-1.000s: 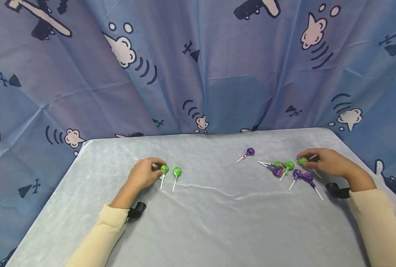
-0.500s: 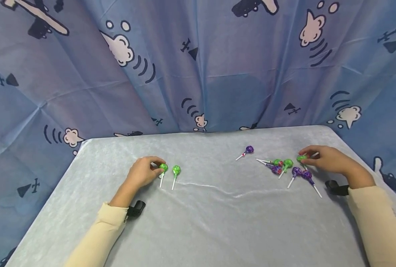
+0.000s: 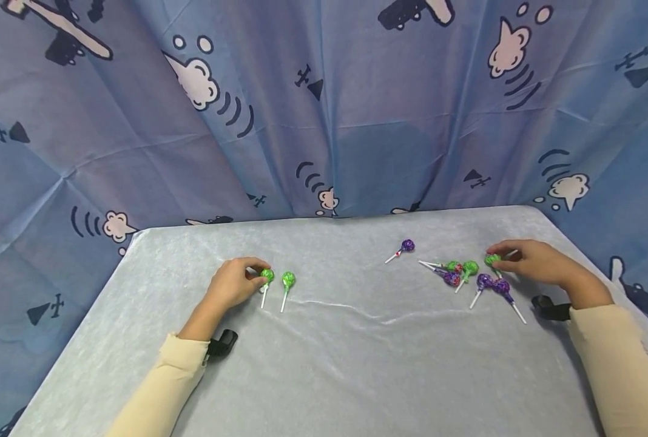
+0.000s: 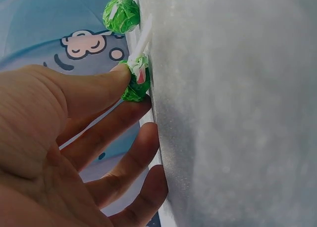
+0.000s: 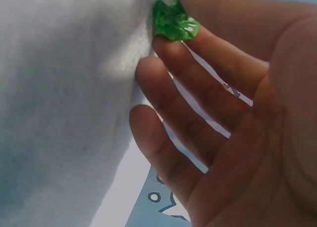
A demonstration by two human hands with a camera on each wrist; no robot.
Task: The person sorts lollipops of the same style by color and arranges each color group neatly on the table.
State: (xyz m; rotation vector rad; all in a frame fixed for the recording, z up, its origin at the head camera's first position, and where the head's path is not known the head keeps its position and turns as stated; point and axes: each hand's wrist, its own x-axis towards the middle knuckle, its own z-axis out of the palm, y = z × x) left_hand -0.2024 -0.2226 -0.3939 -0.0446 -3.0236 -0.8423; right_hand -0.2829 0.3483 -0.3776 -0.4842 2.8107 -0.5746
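My left hand (image 3: 235, 282) pinches the head of a green-wrapped lollipop (image 3: 267, 275) between thumb and fingers, its white stick pointing toward me. Just right of it lies a second green lollipop (image 3: 288, 280); its wrapped head (image 4: 122, 14) also shows at the top of the left wrist view. At the right, my right hand (image 3: 534, 261) pinches another green lollipop (image 3: 492, 260) by its head, low over the table. In the right wrist view that green head (image 5: 174, 23) sits between thumb and fingertips, its stick mostly hidden.
Left of my right hand lie a green lollipop (image 3: 470, 268), two purple ones with heads together (image 3: 485, 281), and a crossed green and purple pair (image 3: 452, 278). One purple lollipop (image 3: 408, 245) lies apart farther back. A patterned curtain (image 3: 324, 109) hangs behind the cloth-covered table (image 3: 329, 376).
The right hand's green lollipop has shifted slightly left, its stick swinging toward the purple lollipops. The left hand keeps its pinch in place. The head view tilted slightly.
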